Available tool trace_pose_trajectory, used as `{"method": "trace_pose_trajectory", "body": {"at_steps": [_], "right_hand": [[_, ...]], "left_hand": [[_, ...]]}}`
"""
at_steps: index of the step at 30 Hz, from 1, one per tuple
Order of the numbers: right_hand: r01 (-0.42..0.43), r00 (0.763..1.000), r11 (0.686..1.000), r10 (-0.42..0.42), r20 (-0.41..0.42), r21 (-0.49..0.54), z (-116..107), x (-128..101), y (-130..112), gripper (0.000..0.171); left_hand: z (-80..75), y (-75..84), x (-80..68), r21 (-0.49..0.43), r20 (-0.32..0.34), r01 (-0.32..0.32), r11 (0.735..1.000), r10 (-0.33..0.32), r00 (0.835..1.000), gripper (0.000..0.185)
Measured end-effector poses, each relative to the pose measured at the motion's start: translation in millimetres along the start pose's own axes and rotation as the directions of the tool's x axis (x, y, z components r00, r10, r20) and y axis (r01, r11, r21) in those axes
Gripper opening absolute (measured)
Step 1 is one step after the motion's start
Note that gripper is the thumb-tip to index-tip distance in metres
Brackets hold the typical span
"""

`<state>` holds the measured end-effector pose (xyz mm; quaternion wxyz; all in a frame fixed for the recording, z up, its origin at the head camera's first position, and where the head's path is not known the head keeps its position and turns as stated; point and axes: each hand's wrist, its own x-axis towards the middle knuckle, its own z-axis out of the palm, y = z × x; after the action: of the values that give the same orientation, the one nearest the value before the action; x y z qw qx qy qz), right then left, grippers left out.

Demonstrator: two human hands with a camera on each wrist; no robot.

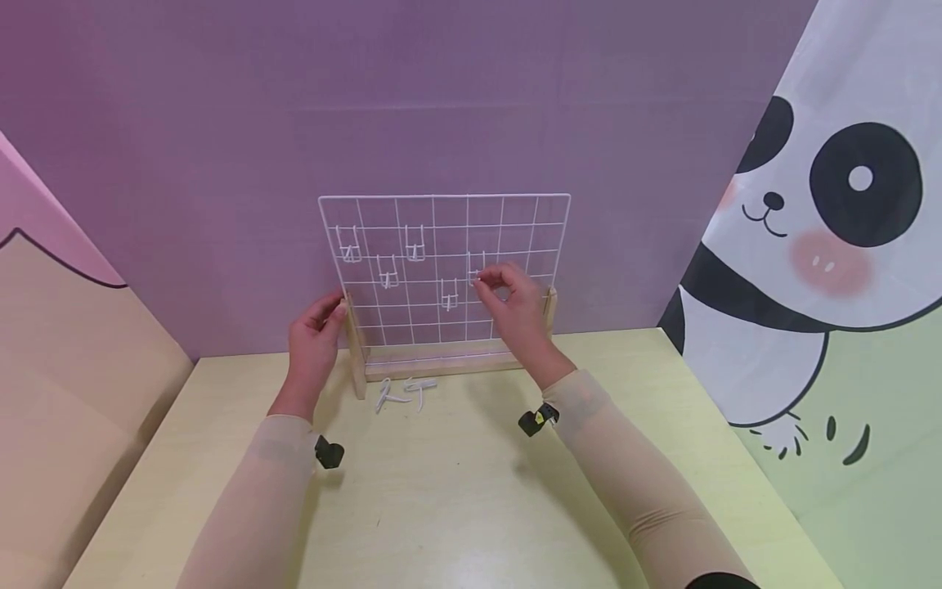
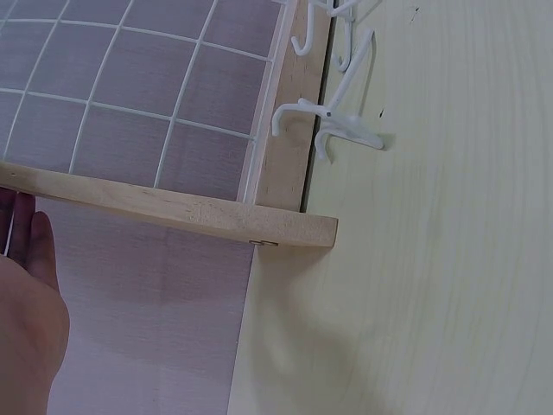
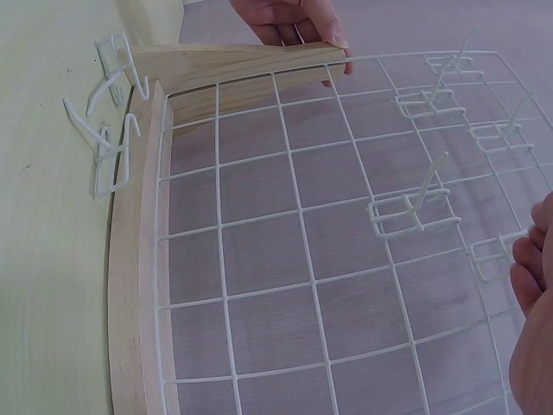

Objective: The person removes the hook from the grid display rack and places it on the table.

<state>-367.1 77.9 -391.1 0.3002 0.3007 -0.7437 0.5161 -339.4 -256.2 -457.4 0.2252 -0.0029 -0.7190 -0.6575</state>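
A white wire grid panel (image 1: 449, 245) stands upright in a wooden base (image 1: 449, 366). My left hand (image 1: 312, 339) grips the top of the left wooden post (image 1: 355, 348), with the thumb on the near side in the right wrist view. At the grid's right half, my right hand (image 1: 518, 315) pinches a white wire hook (image 3: 491, 259) that lies against the wires; the fingertips partly hide it. Several like hooks hang on the grid, among them one hook (image 1: 415, 245) near the top and another hook (image 3: 410, 212) lower down.
Two loose white hooks, one hook (image 1: 386, 397) beside another hook (image 1: 419, 386), lie on the pale wooden table (image 1: 412, 507) in front of the base. A purple backdrop (image 1: 441, 98) rises behind the grid. A panda print (image 1: 832, 213) covers the right side.
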Motion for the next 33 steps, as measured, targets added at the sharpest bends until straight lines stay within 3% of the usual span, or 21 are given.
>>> {"method": "trace_pose_trajectory", "body": {"at_steps": [13, 33], "right_hand": [[0.078, 0.995, 0.996, -0.080, -0.052, -0.049, -3.8, 7.5, -1.7, 0.005], [0.113, 0.991, 0.994, -0.113, -0.077, 0.003, -14.5, 15.9, -11.6, 0.004]], "left_hand": [[-0.1, -2.7, 0.8, 0.015, 0.005, 0.004, 1.000, -0.005, 1.000, 0.041], [-0.2, -1.5, -0.4, 0.008, 0.001, 0.009, 1.000, -0.009, 1.000, 0.042]]}}
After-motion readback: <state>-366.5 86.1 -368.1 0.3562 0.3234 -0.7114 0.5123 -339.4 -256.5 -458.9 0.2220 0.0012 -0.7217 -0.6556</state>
